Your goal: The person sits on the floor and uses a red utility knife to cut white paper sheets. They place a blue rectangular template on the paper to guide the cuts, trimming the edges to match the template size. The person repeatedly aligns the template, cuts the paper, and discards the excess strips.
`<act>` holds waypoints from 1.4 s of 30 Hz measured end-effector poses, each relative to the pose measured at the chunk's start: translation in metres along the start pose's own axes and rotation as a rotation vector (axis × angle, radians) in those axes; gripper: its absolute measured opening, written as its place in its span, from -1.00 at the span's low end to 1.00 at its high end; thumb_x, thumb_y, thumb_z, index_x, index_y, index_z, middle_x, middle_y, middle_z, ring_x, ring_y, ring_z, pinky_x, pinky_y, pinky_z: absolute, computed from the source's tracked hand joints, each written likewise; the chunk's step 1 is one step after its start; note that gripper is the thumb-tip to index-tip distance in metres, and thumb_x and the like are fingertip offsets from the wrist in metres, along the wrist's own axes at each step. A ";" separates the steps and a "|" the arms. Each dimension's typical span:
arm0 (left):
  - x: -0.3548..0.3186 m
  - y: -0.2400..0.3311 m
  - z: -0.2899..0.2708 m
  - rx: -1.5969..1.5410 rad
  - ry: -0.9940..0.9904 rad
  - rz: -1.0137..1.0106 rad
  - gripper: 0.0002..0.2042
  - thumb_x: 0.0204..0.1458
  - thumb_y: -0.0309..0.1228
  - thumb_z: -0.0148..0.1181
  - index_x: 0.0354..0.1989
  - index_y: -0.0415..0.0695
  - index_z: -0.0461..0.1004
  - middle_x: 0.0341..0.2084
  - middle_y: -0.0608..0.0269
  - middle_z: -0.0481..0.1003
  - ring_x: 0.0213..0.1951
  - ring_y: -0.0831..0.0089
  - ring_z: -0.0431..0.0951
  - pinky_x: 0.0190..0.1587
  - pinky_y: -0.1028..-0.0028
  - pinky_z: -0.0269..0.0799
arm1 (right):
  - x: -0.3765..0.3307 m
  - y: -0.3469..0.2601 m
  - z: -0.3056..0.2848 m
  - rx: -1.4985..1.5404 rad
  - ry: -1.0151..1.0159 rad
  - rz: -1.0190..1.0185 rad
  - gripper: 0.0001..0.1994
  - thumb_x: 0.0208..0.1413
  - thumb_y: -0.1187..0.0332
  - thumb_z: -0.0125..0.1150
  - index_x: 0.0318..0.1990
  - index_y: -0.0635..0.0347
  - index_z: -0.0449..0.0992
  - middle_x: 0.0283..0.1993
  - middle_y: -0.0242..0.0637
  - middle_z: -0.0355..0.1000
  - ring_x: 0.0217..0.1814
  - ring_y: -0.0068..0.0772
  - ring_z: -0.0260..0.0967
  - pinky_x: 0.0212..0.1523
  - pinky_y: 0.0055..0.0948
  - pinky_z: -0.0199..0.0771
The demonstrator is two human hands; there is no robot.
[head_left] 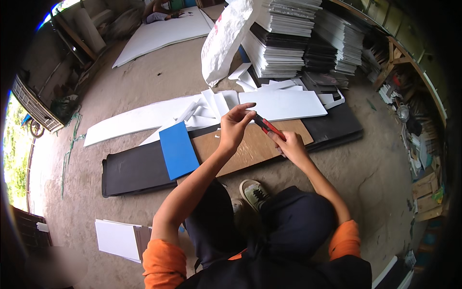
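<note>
A red and black utility knife [271, 128] is held above a brown board [240, 150]. My right hand [292, 146] is closed around the red end of its handle. At the dark far end, the fingertips of my left hand [234, 128] pinch together against the knife; whether a blade is out cannot be made out. Left of the brown board lies a blue rectangular sheet [178, 151]. Just beyond my hands is a stack of white sheets [293, 105]. Both boards rest on a long black slab [137, 168] on the floor.
White offcuts [204, 107] lie beyond the boards. Tall stacks of sheets [284, 53] and a white sack [224, 43] stand further back. A smaller white stack [120, 239] sits on the floor at near left. Another person [158, 12] is by a large white panel [163, 32].
</note>
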State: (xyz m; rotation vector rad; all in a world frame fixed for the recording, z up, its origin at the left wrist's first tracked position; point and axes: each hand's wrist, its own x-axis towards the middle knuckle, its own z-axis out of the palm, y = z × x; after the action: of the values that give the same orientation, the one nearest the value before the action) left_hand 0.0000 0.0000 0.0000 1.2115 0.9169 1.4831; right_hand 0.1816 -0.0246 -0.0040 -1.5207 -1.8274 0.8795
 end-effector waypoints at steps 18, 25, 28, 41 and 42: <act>0.059 -0.221 -0.066 0.408 -0.073 -0.625 -0.53 -0.04 -0.28 0.07 -0.01 -0.35 0.23 -0.13 -0.01 0.37 -0.05 0.32 0.36 -0.04 0.46 0.25 | 0.037 0.217 0.066 0.333 -0.099 0.492 -0.75 0.07 0.23 -0.06 -0.40 0.28 0.33 -0.64 -0.33 0.31 -0.74 -0.53 0.29 -0.71 -0.53 0.29; 0.140 -0.333 -0.062 1.054 0.060 -0.236 -0.31 -0.16 -0.22 0.17 0.09 -0.31 0.00 -0.02 -0.18 0.22 0.12 0.00 0.07 0.16 0.17 -0.13 | 0.067 0.244 0.072 0.385 -0.086 0.535 -0.77 0.12 0.26 -0.08 -0.31 0.29 0.34 -0.59 -0.34 0.30 -0.68 -0.58 0.28 -0.65 -0.57 0.28; 0.155 -0.334 -0.037 1.022 0.057 -0.431 -0.30 -0.15 -0.21 0.17 0.11 -0.28 -0.03 -0.02 -0.17 0.21 0.11 -0.02 0.05 0.17 0.16 -0.15 | 0.067 0.254 0.067 0.411 -0.054 0.553 -0.77 0.09 0.27 -0.04 -0.32 0.29 0.35 -0.59 -0.33 0.32 -0.70 -0.60 0.29 -0.67 -0.59 0.28; 0.055 -0.237 -0.020 0.401 0.264 -0.340 -0.43 0.11 -0.36 -0.21 0.23 -0.17 -0.31 0.18 -0.15 -0.14 0.20 0.06 -0.08 0.22 0.26 -0.13 | 0.086 0.202 0.043 0.686 0.412 0.299 -0.76 0.15 0.29 -0.12 -0.22 0.31 0.34 -0.50 -0.39 0.29 -0.55 -0.64 0.26 -0.49 -0.62 0.31; 0.026 -0.217 -0.030 0.254 0.248 -0.352 -0.44 0.11 -0.40 -0.21 0.22 -0.21 -0.30 0.20 -0.11 -0.17 0.22 0.12 -0.10 0.22 0.30 -0.13 | 0.083 0.196 0.041 0.663 0.427 0.301 -0.76 0.15 0.28 -0.12 -0.22 0.30 0.33 -0.49 -0.39 0.29 -0.54 -0.63 0.25 -0.48 -0.60 0.30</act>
State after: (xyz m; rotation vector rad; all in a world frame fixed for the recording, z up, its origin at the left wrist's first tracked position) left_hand 0.0171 0.0780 -0.2057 0.9893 1.4426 1.2736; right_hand 0.2508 0.0775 -0.1822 -1.4079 -0.8886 1.0613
